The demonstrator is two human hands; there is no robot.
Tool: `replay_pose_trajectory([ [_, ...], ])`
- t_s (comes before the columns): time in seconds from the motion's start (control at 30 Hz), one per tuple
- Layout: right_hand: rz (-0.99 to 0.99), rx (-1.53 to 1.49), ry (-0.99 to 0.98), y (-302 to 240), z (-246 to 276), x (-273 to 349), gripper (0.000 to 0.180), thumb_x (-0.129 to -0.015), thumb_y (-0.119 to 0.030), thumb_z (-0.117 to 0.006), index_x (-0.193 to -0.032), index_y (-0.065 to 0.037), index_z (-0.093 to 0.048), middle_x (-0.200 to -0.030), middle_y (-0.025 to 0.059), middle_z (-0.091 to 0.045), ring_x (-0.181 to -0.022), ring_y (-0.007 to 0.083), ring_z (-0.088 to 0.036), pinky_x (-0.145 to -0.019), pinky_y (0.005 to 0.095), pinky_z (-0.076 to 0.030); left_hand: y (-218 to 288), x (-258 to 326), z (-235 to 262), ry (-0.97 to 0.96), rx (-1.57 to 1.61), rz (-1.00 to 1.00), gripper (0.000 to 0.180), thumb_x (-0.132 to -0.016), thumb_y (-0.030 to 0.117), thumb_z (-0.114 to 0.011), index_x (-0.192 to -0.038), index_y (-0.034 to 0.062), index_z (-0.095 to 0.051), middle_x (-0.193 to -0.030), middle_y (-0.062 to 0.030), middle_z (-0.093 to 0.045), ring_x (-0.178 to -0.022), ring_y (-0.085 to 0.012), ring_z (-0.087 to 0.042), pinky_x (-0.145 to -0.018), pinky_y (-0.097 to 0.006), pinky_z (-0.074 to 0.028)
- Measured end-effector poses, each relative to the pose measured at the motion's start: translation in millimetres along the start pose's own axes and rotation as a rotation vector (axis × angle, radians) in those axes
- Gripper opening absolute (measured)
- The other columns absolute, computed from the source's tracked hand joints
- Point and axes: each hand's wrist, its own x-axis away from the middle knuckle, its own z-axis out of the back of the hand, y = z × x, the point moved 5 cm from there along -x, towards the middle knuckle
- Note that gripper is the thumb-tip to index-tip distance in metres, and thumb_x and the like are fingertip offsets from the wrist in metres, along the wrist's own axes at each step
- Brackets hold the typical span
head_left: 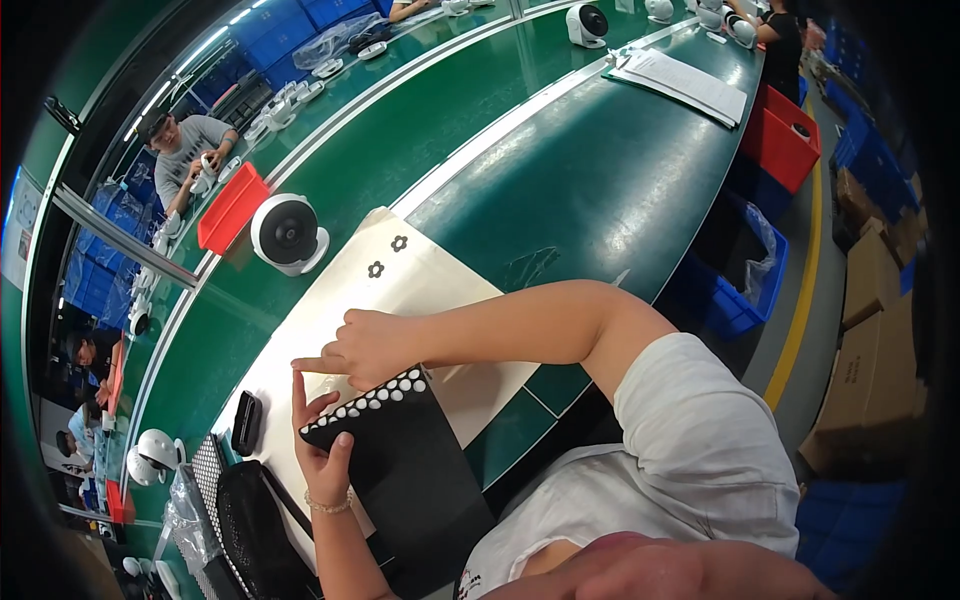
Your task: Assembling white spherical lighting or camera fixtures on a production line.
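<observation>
My left hand [325, 460] grips a black sheet [420, 480] by its far-left corner, thumb on the upper face and index finger stretched upward. White round dots [385, 396] line the sheet's far edge in rows. Just past that edge is my right hand [375, 345], its index finger extended to meet the tip of my left index finger. Its other fingers are curled; whether they hold anything is hidden. Under both hands lies a cream-coloured sheet [440, 265] with two black flower shapes [399, 243] near its far end.
A white camera-like device [290, 234] stands beyond the cream sheet, near a red bin [232, 208]. To the left lie a small black case [246, 423] and a black pouch [255, 525]. Papers on a clipboard [685, 82] rest far right. Co-workers sit across the green bench [590, 190].
</observation>
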Motion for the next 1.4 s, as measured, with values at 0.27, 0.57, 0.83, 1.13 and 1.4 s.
replay_pose_trajectory([
  [0.27, -0.024, -0.036, -0.024, 1, 5, 4, 0.072, -0.070, -0.022, -0.052, -0.136, -0.014, -0.023, -0.083, 0.0058, -0.060, -0.068, 0.0220, -0.057, -0.064, 0.0333, -0.039, 6, -2, -4, -0.017, 0.014, 0.004, 0.084, -0.068, 0.035, -0.067, -0.131, -0.0047, -0.028, -0.113, -0.0121, -0.048, -0.099, -0.0171, -0.049, -0.082, -0.027, -0.040],
  [0.57, -0.029, -0.002, -0.007, -2, 2, 5, 0.065, -0.076, -0.026, -0.046, -0.136, -0.020, -0.023, -0.085, 0.0057, -0.059, -0.071, 0.0230, -0.058, -0.066, 0.0339, -0.037, 6, 0, -8, 0.053, 0.086, 0.001, 0.089, -0.066, 0.038, -0.069, -0.135, 0.0045, -0.023, -0.098, -0.0080, -0.052, -0.084, -0.0102, -0.049, -0.072, -0.021, -0.039],
  [0.83, -0.084, -0.065, 0.013, 3, -8, 4, 0.054, -0.082, -0.031, -0.041, -0.134, -0.026, -0.029, -0.083, 0.0072, -0.060, -0.071, 0.0237, -0.060, -0.064, 0.0341, -0.041, 4, 0, -2, 0.057, 0.146, 0.029, 0.079, -0.068, 0.029, -0.069, -0.131, 0.0035, -0.028, -0.097, -0.0079, -0.052, -0.086, -0.0129, -0.050, -0.078, -0.024, -0.039],
  [1.13, 0.103, 0.039, 0.446, -2, 2, 14, 0.064, -0.064, -0.014, -0.055, -0.126, -0.020, -0.042, -0.075, -0.0006, -0.059, -0.063, 0.0158, -0.056, -0.063, 0.0305, -0.039, 4, 3, -6, 0.042, 0.110, 0.008, 0.075, -0.068, 0.031, -0.067, -0.128, 0.0017, -0.033, -0.102, -0.0092, -0.051, -0.095, -0.0162, -0.048, -0.083, -0.026, -0.037],
  [1.4, 0.074, -0.003, 0.383, -2, 0, 12, 0.068, -0.064, -0.014, -0.054, -0.129, -0.021, -0.039, -0.076, 0.0001, -0.059, -0.063, 0.0170, -0.056, -0.064, 0.0308, -0.040, 3, 3, -4, 0.039, 0.080, 0.029, 0.083, -0.067, 0.034, -0.067, -0.134, 0.0036, -0.027, -0.101, -0.0106, -0.051, -0.095, -0.0160, -0.048, -0.081, -0.025, -0.037],
])
